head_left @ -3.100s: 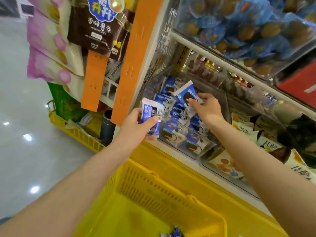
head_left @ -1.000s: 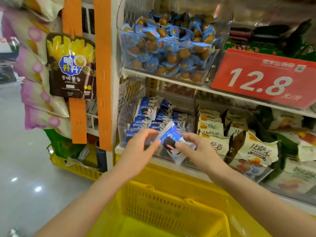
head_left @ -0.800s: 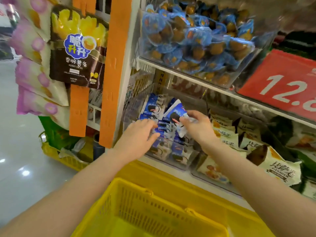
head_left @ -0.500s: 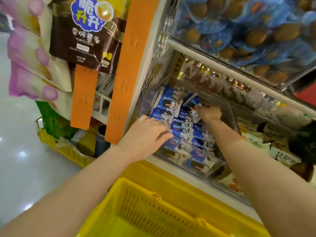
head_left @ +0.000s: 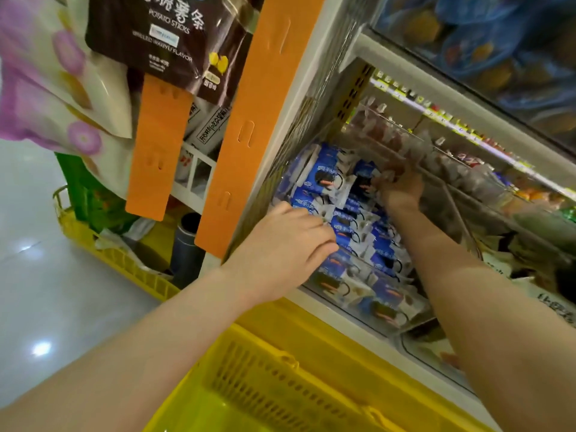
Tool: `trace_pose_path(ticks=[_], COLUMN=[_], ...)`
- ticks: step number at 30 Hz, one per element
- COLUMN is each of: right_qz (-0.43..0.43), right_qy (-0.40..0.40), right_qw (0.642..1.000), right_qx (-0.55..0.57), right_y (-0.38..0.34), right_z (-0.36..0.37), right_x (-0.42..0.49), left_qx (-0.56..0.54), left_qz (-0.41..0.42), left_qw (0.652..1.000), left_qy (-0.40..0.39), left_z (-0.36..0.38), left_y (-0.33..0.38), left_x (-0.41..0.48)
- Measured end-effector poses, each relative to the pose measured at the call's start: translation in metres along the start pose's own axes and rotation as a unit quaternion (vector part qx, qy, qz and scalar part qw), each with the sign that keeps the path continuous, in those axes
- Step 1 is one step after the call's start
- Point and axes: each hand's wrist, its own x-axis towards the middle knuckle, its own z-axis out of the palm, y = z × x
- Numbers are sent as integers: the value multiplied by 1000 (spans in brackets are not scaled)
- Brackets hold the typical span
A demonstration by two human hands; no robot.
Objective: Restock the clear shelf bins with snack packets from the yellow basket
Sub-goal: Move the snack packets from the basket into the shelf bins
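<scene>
Seen from your head camera, your left hand point(head_left: 286, 241) lies flat, fingers straight, on the blue packets point(head_left: 346, 226) near the front of the clear bin point(head_left: 367, 310). Your right hand point(head_left: 402, 185) is deep at the back of the bin, too blurry to tell if it holds a packet. The packets lie in rows running front to back. The yellow basket point(head_left: 280, 358) sits below, close to you, nearer your left hand. The upper shelf point(head_left: 405, 63) hangs low, so I think you should pull your hands out low.
</scene>
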Motion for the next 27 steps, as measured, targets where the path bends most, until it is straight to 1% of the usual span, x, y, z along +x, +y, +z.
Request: trace_pose_path(ticks=[1, 3, 5, 10, 12, 14, 15, 16, 19, 20, 22, 24, 25, 27], right_qz=[-7, 24, 48, 36, 0, -49, -69, -89, -142, -163, -208, -248, -276, -347], right_qy=[-3, -21, -44, -78, -91, -107, -115, -126, -134, -144, -186, -234, -242, -212], right_qw=[1000, 999, 998, 994, 989, 973, 970, 969, 978, 975, 957, 928, 913, 885], right_qx=[10, 10, -12, -73, -118, -197, -204, -191, -67, -48, -77, -148, -181, -226], right_y=[0, 2, 5, 1, -3, -7, -11, -14, -20, -18, -8, 6, 12, 22], right_z=[-1, -3, -2, -3, -7, -13, -18, -24, -51, -63, -86, -101, -109, -123], right_x=[1, 2, 3, 0, -7, -21, -31, -44, -96, -117, -155, -188, -202, -228], left_qx=[3, 11, 15, 15, 22, 29, 32, 34, 54, 69, 101, 103, 94, 75], left_qz=[1, 0, 0, -5, -7, -12, -16, -20, -48, -65, -100, -124, -129, -136], left_qw=[1000, 1000, 1000, 1000, 1000, 999, 999, 999, 997, 996, 990, 987, 987, 988], left_qy=[1, -2, -6, -16, -14, -12, -11, -9, -4, -3, -7, -18, -21, -14], left_z=[0, -1, -1, -1, -1, -1, -1, -1, -2, -2, 0, 4, 5, 6], left_y=[0, 1, 1, 2, 3, 4, 4, 5, 14, 19, 32, 46, 53, 68], left_x=[0, -1, -1, -1, -1, -2, -2, -3, -5, -7, -12, -22, -28, -44])
